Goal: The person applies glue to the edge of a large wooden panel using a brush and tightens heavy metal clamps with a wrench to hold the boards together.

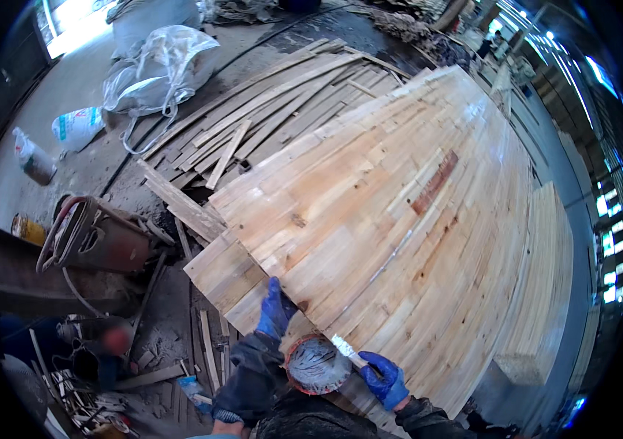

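A large panel of joined wooden strips [370,197] spreads away before me. My left hand [275,313], in a blue glove, lies at its near left edge with fingers stretched out, holding nothing that I can see. My right hand [385,380], also gloved in blue, is closed around the pale handle of a brush-like applicator [342,347]. Thick white paste coats its tip, which is above the panel's near edge, right beside a round tub [319,366]. Grey-white paste smears the inside of this reddish-rimmed tub, which sits close to my body between both hands.
Loose wooden strips [267,110] lie heaped beyond the panel's left side. A stack of boards [538,293] stands at the right. White sacks [158,69] and a dusty reddish machine [106,238] are on the left, with scrap wood [158,377] below.
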A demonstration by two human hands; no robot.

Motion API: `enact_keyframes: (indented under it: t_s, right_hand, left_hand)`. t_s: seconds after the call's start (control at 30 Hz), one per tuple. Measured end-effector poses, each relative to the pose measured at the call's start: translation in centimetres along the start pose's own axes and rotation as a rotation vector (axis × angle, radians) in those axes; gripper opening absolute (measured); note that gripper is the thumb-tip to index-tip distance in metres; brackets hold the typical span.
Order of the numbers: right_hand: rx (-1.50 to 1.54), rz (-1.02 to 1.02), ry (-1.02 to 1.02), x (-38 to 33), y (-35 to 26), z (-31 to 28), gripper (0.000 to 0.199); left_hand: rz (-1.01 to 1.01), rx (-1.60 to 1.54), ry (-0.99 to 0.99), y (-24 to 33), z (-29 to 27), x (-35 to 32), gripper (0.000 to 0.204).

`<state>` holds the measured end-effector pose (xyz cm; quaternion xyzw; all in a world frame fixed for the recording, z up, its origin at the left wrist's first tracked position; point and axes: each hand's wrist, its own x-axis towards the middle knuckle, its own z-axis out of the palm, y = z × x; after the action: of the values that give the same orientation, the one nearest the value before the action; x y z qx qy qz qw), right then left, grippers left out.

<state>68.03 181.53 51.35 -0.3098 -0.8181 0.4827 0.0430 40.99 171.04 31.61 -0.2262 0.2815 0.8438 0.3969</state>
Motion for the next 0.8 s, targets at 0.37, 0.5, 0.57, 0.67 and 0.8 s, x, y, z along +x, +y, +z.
enact_keyframes:
  t_s: [0.37, 0.5, 0.57, 0.67, 0.8]
  right_hand:
    - [0.122, 0.211, -0.040, 17.0, -7.6, -9.5, 0.036]
    - [-0.149, -0.068, -0.113, 27.5, -5.7, -12.8, 0.031]
    - [-0.599, -0.342, -0.086, 32.4, -4.6, -14.6, 0.031]
    - [-0.907, -0.350, -0.163, 37.2, -6.7, -13.7, 0.033]
    - [-1.290, -0.440, -0.280, 38.6, -8.0, -10.4, 0.017]
  left_hand:
    - [0.073, 0.325, 0.098, 1.0, 4.6, -4.4, 0.025]
    - [0.141, 0.395, 0.130, 0.0, 4.1, -4.4, 0.023]
    - [0.166, 0.424, 0.129, -0.6, 4.2, -4.4, 0.019]
    - [0.208, 0.424, 0.136, -0.1, 4.8, -4.7, 0.016]
    - [0.253, 0.474, 0.153, 0.0, 4.9, -4.5, 0.015]
